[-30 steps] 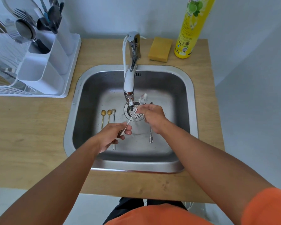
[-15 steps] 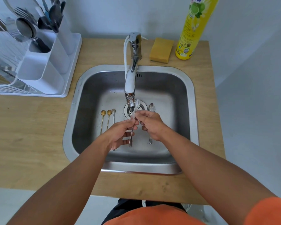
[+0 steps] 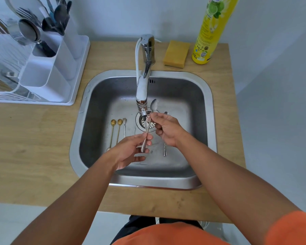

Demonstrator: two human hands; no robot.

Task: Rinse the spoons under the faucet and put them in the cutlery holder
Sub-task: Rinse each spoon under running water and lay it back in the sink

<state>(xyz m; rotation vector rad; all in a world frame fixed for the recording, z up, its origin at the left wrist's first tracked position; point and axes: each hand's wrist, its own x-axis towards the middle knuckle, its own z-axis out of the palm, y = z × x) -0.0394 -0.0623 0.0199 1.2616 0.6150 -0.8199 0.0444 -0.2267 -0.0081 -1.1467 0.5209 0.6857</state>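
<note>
A silver spoon is held over the sink drain, its bowl up beside the faucet spout. My right hand pinches its neck and my left hand grips the end of its handle. Two gold spoons and a thin silver one lie on the sink floor at the left. Another silver spoon lies under my right hand, mostly hidden. The white cutlery holder stands at the far left with several utensils in it.
The steel sink is set in a wooden counter. A yellow sponge and a yellow dish soap bottle stand behind it at the right. A white dish rack holds the cutlery holder.
The held spoon has turned from hanging handle-down to bowl up beside the spout. My left hand slid down to the handle's end, and my right hand moved up to the neck.
</note>
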